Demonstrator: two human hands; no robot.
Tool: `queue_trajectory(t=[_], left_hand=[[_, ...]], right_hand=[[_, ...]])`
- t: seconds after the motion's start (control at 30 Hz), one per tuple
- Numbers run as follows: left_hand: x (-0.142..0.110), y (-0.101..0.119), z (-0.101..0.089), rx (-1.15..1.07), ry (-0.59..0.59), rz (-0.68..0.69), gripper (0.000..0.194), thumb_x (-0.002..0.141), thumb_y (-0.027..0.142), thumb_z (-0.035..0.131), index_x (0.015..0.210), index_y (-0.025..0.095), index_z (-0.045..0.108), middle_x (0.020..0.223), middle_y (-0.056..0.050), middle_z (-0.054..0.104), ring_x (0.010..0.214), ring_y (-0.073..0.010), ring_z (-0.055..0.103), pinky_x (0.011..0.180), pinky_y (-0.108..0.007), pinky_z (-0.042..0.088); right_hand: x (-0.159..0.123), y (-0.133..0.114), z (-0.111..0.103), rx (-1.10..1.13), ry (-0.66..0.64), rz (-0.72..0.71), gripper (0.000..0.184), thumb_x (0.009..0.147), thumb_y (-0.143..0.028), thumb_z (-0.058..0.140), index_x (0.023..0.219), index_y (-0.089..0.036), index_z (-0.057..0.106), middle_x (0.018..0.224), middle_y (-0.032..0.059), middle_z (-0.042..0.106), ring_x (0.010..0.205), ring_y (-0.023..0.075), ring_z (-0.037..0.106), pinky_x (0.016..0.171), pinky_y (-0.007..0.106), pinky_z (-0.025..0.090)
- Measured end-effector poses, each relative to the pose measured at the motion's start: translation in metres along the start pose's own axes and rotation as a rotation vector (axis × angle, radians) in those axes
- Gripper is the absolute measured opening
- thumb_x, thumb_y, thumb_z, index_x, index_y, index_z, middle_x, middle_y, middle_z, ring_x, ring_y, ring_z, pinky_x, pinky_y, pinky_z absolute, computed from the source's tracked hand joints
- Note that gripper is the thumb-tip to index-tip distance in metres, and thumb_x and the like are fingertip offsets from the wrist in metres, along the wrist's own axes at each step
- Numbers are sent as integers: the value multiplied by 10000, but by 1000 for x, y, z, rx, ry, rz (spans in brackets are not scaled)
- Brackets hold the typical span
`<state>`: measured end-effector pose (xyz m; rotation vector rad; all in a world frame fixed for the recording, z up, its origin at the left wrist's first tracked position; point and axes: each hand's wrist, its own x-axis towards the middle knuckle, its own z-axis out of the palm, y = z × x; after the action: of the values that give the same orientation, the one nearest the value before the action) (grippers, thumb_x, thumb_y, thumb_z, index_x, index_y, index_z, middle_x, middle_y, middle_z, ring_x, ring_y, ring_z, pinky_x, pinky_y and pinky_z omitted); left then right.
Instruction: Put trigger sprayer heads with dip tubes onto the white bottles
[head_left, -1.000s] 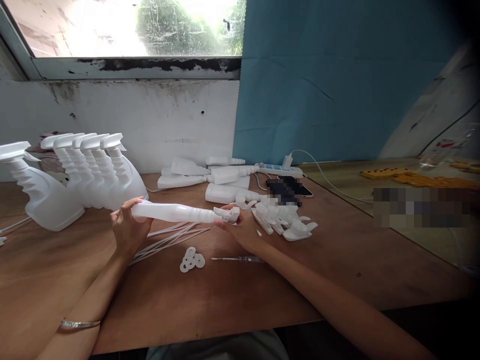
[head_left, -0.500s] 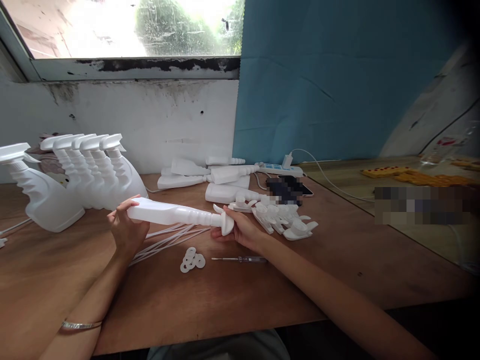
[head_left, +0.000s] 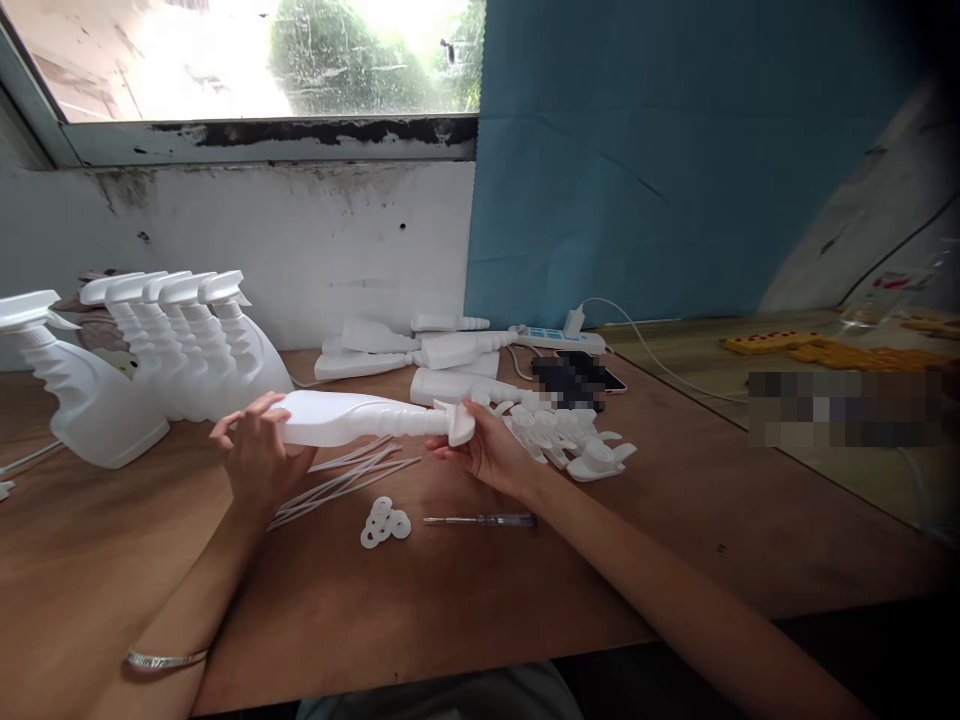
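A white spray bottle lies level in the air above the table, its base to the left. My left hand is closed around the base end. My right hand grips the white trigger spray head at the neck end; some of its fingers are hidden behind the head. Below the bottle lie several thin white dip tubes, a small pile of white ring washers and a screwdriver with a clear handle. Loose spray heads lie just right of my right hand.
Several spray bottles with heads stand at the left. Bottles without heads lie by the wall. A power strip with a plugged-in charger and dark phones sit behind the loose heads. Yellow pieces lie far right.
The bottle has turned about its long axis and its spray head has rotated, the trigger no longer pointing up. Both hands have shifted slightly to the right and still hold it.
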<state>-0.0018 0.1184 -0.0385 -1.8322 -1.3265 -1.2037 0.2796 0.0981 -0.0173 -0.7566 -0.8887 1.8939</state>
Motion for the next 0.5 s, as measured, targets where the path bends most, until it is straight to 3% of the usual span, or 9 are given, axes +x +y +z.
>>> queue_trajectory(t=[0.1, 0.17, 0.27, 0.4, 0.5], left_hand=[[-2, -2, 4, -52, -168, 102, 276, 666, 330, 605, 889, 224, 480, 961, -79, 622, 892, -267, 576, 922, -410, 259], [-4, -4, 5, -16, -196, 146, 250, 676, 313, 592, 900, 227, 523, 897, -73, 625, 827, -261, 577, 882, -397, 293], [-5, -4, 5, 42, -190, 201, 273, 683, 306, 588, 943, 224, 570, 839, -76, 619, 795, -259, 567, 819, -375, 326], [-4, 6, 3, 47, -151, 299, 279, 715, 384, 571, 910, 187, 597, 724, -68, 604, 687, -227, 556, 700, -325, 359], [-5, 16, 3, 88, -126, 302, 245, 765, 392, 526, 819, 162, 591, 635, -46, 579, 577, -187, 531, 563, -283, 331]], right_hand=[[-5, -3, 1, -136, -70, -189, 510, 839, -576, 340, 998, -130, 529, 768, 106, 680, 695, 171, 668, 625, 270, 547], [-8, -4, 1, -243, -83, -316, 564, 744, -618, 478, 1065, -155, 501, 780, 90, 679, 714, 193, 663, 658, 321, 538], [-7, -5, 5, -370, -73, -480, 722, 589, -537, 691, 1173, -216, 414, 784, 33, 662, 694, 178, 646, 673, 325, 522], [10, -8, 21, -523, 137, -653, 660, 543, -413, 759, 1100, -229, 457, 903, 21, 605, 817, 164, 594, 703, 284, 501], [29, -13, 43, -575, 315, -757, 553, 595, -455, 708, 1035, -211, 477, 987, 41, 573, 931, 187, 550, 735, 299, 494]])
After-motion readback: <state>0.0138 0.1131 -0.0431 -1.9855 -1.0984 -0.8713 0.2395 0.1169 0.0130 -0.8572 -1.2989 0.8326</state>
